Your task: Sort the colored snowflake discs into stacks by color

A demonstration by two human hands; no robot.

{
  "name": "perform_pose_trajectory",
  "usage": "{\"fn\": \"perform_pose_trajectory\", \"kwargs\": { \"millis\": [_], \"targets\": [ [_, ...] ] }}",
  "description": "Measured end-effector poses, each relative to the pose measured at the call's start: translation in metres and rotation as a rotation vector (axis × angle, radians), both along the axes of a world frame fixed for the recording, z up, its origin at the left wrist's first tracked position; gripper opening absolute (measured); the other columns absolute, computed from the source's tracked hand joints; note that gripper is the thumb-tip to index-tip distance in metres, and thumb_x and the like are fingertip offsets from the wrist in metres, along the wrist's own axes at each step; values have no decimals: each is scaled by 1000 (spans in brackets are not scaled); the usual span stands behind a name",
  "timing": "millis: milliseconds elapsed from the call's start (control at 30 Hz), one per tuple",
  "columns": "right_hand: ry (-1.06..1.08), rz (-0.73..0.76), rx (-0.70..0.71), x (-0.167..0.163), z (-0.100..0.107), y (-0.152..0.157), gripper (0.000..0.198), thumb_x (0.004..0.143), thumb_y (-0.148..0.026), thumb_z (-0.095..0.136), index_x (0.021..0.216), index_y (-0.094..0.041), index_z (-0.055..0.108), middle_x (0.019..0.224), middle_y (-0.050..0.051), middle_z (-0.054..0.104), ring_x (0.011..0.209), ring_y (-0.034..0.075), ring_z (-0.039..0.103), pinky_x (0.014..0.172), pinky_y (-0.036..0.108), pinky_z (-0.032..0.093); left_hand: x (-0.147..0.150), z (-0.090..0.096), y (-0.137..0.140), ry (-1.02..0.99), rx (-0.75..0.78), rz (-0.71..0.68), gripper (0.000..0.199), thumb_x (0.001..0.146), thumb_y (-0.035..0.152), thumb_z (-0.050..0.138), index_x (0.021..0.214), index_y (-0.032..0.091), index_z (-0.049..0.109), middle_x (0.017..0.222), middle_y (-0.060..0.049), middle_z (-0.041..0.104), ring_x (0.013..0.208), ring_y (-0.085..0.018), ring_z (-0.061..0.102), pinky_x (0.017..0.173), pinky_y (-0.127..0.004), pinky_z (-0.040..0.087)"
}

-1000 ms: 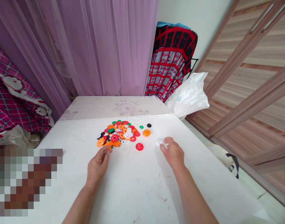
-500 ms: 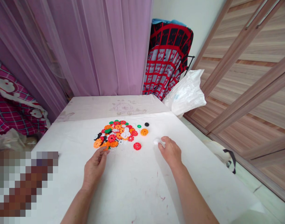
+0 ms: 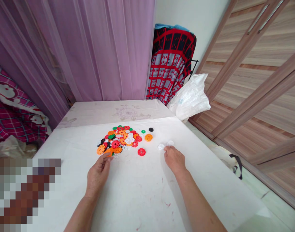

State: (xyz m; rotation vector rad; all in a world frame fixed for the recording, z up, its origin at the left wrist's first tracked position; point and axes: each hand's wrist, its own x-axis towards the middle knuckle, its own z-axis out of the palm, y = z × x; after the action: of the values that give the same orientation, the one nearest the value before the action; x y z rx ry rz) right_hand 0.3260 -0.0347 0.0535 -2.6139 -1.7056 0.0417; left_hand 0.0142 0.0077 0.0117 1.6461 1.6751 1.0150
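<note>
Head view, two bare hands over a white-covered table [image 3: 135, 190].

Left hand [image 3: 99, 172]: left of the lower centre, at the near edge of the pile. Thumb and fingers are close to each other at an orange disc [image 3: 108, 151]; contact seems likely, but whether they are clamped on it I cannot tell.

Right hand [image 3: 175, 158]: right of centre, palm down, fingers curled. The fingertips are at a white notched disc [image 3: 161, 147]; a second white disc [image 3: 171, 142] lies just beyond the knuckles. Finger gap hidden by the hand; cannot tell whether anything is gripped.

Pile of notched discs [image 3: 120, 138]: just left of the frame's centre, slightly below mid-height. Colours orange, red, white, green, black; pieces overlap.

Loose pieces right of the pile: red disc [image 3: 142, 152], nearest the lower edge of the frame; orange disc [image 3: 148, 137] above it; small green disc [image 3: 143, 131] and black disc [image 3: 151, 129] higher up. These four lie apart from one another, between the pile and the right hand.

Surroundings: purple curtain [image 3: 106, 48] at upper left, red-and-black patterned cloth [image 3: 170, 64] at upper centre-right, white plastic bag [image 3: 189, 98] below it, wood-grain wardrobe [image 3: 249, 74] along the right.
</note>
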Motion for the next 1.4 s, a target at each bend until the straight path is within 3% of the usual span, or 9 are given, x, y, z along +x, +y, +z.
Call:
{"fn": "perform_pose_trajectory", "kwargs": {
  "millis": [300,433,533,667,1100,1400],
  "targets": [
    [36,-46,80,-8,12,-5,25,89,-19,44,102,-24,65,104,6,66,83,18,65,66,27,42,1,-1,0,-3,-5,-1,40,80,51,46,109,26,61,97,-1,76,96,-21,70,83,-31,52],
    [129,181,195,-45,18,8,22,89,-21,46,98,-25,66,100,2,68,89,16,62,73,26,42,0,-4,1,-35,-17,-3,41,81,52,46,110,26,60,99,-2,76,98,-21,69,86,-32,51],
    [224,382,173,-81,15,27,21,87,-22,50,98,-27,67,103,1,69,99,17,60,80,26,43,0,-8,2,-57,-24,-21,41,82,52,46,111,26,59,101,-2,75,100,-20,68,89,-32,50],
    [240,540,154,-115,8,51,27,86,-21,52,109,-26,65,113,2,67,107,18,56,87,27,42,0,-10,3,-76,-15,-34,42,83,52,46,114,25,59,102,-3,75,99,-20,68,89,-32,50],
    [162,454,66,-138,-1,76,42,81,-23,56,123,-23,52,108,6,67,97,22,60,77,31,45,1,-9,2,-61,-2,-21,39,83,48,47,114,26,59,99,-2,76,97,-20,69,86,-32,51],
    [91,583,104,-136,-6,66,25,87,-28,52,106,-17,65,109,11,66,105,24,57,86,32,45,1,-9,3,-60,16,-29,41,83,50,47,114,25,59,99,-3,76,97,-20,69,87,-32,51]
  ]
}}
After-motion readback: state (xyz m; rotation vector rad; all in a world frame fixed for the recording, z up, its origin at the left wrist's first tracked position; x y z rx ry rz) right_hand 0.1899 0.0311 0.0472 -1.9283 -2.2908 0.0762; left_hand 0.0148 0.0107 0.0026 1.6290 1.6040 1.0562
